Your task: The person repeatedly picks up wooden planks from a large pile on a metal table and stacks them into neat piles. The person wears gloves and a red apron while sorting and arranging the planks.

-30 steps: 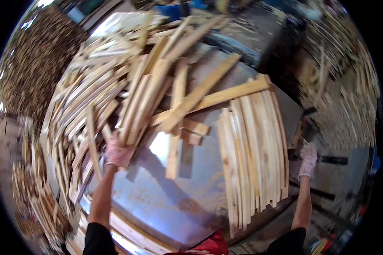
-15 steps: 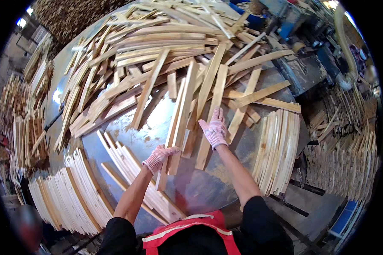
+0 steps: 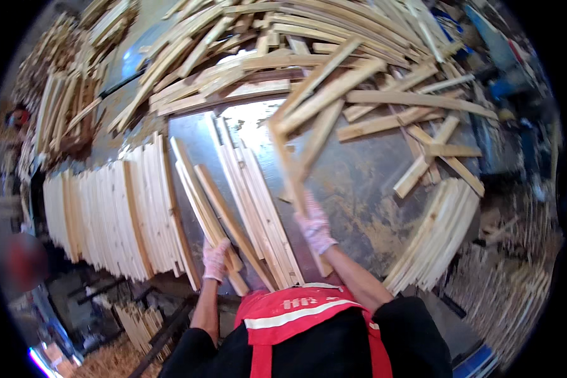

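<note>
My left hand [image 3: 215, 259], in a pale pink glove, is closed around the near end of a pair of wooden strips [image 3: 198, 198]. These lie slanting beside the neat row of strips [image 3: 116, 214] on the left. My right hand [image 3: 315, 228], gloved alike and slightly blurred, grips a long wooden strip [image 3: 288, 165] that runs away from me. Its far end meets other loose strips of the pile. Between my hands lie a single darker strip [image 3: 233, 223] and a small group of pale strips [image 3: 264, 217].
A metal table [image 3: 359, 208] dusted with sawdust carries everything. Across its far side spreads a jumbled pile of strips [image 3: 258, 62]. Another ordered bundle [image 3: 435, 233] sits at the right edge. Stacked wood [image 3: 63, 116] stands beyond the left side, and machinery is at the far right.
My view has turned left. My left hand has carried its strips over to the left row. My right hand, spread open before, has drawn nearer and closed on a strip.
</note>
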Available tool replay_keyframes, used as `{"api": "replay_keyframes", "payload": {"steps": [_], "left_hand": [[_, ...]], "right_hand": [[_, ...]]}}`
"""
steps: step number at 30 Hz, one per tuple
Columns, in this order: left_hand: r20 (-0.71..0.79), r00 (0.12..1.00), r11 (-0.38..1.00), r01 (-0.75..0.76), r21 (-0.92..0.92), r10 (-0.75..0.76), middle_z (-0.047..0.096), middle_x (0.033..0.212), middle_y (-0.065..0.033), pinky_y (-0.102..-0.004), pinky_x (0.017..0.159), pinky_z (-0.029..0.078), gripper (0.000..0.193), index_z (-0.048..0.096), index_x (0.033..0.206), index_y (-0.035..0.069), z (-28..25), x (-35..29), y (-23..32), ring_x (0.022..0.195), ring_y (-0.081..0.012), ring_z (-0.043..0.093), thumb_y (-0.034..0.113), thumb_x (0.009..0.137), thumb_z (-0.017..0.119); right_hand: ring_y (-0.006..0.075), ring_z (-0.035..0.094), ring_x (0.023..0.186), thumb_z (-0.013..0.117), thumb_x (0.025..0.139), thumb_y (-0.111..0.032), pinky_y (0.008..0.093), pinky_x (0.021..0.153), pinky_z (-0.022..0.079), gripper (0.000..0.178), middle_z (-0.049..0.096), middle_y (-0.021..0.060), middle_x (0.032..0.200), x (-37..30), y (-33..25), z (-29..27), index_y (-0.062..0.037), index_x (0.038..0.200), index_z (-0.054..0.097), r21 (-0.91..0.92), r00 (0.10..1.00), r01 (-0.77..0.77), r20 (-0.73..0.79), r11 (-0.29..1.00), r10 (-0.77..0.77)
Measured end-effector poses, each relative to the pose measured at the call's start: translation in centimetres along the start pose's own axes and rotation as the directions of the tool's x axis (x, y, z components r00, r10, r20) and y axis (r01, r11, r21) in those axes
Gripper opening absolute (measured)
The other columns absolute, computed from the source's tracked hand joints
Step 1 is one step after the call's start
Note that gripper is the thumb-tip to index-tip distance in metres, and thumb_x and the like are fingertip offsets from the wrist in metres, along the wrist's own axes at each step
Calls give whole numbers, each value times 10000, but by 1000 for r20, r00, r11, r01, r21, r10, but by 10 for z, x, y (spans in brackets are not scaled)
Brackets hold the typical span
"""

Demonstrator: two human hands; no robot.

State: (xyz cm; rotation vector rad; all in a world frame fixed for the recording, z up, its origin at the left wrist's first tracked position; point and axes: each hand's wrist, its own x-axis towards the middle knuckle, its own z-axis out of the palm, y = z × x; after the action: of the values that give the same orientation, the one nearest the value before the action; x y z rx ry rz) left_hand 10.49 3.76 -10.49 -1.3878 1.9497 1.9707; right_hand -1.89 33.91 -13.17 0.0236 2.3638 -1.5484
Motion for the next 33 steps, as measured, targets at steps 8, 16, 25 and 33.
{"api": "replay_keyframes", "payload": {"steps": [8, 16, 25, 33], "left_hand": [[304, 953, 1000, -14, 4, 12, 711, 1104, -106, -354, 802, 585, 590, 502, 1390, 66, 12, -4, -30, 946, -204, 691, 109, 869, 777], [120, 943, 618, -295, 729, 309, 483, 1436, -238, -469, 1036, 476, 883, 409, 1467, 33, 33, 25, 64, 1258, -406, 555, 311, 757, 854], [630, 546, -78, -718, 692, 552, 142, 1679, -276, -505, 1271, 128, 1233, 213, 1618, 74, 226, 220, 232, 1558, -436, 135, 544, 677, 856], [556, 630, 99, -705, 702, 542, 606, 1330, -202, -451, 1046, 462, 907, 414, 1484, 143, 281, 256, 260, 1265, -367, 569, 332, 716, 858]], "right_hand": [[433, 502, 1325, 580, 975, -376, 449, 1142, 392, 610, 517, 266, 1438, -13, -21, 46, -38, 1472, 480, -339, 948, 40, 311, 940, 72], [459, 327, 1466, 701, 832, -401, 443, 1235, 254, 1055, 176, 306, 1648, 139, -82, 68, 1, 1615, 119, -675, 983, -159, -177, 721, 50], [422, 551, 1291, 638, 764, -188, 412, 1046, 510, 986, 445, 304, 1506, 112, -41, -30, 7, 1612, 176, -354, 950, -312, -107, 882, 294], [413, 559, 1269, 638, 837, -184, 444, 1108, 460, 628, 536, 318, 1379, -43, 1, 1, 24, 1416, 516, -166, 967, 90, 251, 982, -46]]}}
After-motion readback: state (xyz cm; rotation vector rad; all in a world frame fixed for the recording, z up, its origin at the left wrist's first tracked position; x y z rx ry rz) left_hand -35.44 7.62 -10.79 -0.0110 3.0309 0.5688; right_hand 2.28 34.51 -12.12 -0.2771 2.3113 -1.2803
